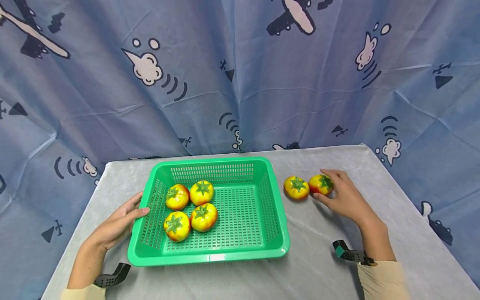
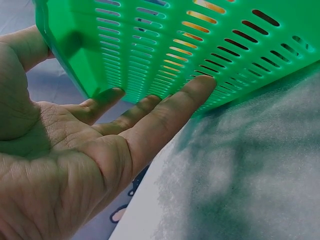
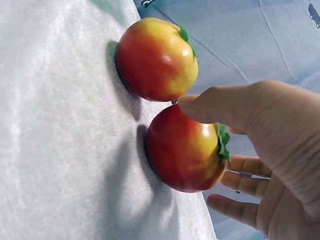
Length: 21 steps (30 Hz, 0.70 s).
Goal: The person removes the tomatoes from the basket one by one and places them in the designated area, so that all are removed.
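A green plastic basket (image 1: 210, 257) stands on the table, with several yellow-and-red tomatoes (image 1: 203, 217) in its left half. My left hand (image 1: 116, 227) holds the basket's left side. Its thumb lies over the rim, and in the left wrist view its fingers (image 2: 167, 115) extend along the slotted outer wall. Right of the basket, two more tomatoes sit side by side on the cloth. My right hand (image 1: 345, 198) has its thumb and fingers around the right-hand tomato (image 3: 182, 152), which rests on the table. The left-hand tomato (image 1: 296, 188) is just beyond the thumb.
A pale grey cloth (image 1: 307, 258) covers the table. Behind it hangs a blue curtain (image 1: 210, 100) with an airplane pattern. Each wrist wears a black camera mount (image 1: 350, 253). The basket's right half shows bare slotted floor.
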Available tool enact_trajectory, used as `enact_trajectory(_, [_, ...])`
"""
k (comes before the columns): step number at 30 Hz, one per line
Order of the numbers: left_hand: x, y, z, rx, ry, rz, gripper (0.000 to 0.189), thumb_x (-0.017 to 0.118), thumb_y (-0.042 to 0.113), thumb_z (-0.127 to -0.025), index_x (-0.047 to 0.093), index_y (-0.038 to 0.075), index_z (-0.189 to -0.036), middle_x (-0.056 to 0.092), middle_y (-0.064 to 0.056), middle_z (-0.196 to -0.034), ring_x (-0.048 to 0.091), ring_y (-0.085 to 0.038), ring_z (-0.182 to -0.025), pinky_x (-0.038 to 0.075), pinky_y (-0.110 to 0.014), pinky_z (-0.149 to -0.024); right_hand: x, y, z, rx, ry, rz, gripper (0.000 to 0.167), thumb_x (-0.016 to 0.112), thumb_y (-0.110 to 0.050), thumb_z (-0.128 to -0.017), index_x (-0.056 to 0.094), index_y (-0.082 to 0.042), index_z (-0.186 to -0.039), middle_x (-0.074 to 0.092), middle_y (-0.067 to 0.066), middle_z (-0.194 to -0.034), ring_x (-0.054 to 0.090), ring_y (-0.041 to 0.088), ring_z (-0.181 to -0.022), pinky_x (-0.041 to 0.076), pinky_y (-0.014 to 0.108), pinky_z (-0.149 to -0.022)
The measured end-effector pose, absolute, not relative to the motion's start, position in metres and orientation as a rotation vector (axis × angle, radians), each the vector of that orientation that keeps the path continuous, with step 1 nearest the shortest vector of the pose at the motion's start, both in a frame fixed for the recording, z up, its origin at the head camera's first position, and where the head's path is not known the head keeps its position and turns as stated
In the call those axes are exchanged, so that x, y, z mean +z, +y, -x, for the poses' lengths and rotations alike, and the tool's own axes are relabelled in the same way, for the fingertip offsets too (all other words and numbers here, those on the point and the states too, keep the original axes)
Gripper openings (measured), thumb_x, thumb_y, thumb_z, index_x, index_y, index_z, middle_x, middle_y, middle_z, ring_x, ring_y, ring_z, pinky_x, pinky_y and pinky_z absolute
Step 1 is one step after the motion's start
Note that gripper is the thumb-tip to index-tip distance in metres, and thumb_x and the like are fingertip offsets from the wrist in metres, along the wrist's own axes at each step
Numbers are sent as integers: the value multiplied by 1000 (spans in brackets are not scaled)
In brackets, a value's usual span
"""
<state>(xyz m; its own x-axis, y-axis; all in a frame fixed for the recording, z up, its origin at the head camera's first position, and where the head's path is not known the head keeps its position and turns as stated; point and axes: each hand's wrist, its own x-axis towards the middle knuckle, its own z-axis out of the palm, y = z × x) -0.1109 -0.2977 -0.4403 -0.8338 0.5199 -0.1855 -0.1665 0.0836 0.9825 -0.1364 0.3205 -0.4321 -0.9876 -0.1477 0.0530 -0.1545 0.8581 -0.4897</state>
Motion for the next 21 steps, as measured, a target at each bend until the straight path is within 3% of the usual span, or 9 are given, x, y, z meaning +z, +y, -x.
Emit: enact_trajectory(21, [-440, -297, 110, 1800, 1882, -328, 75, 42, 15, -114, -8, -1, -167, 54, 10, -145, 71, -15, -122, 64, -38, -96, -402, 308, 124, 730, -2959, -252, 81, 83, -25, -92, 43, -4, -159, 35, 36, -159, 37, 58, -144, 36, 82, -110])
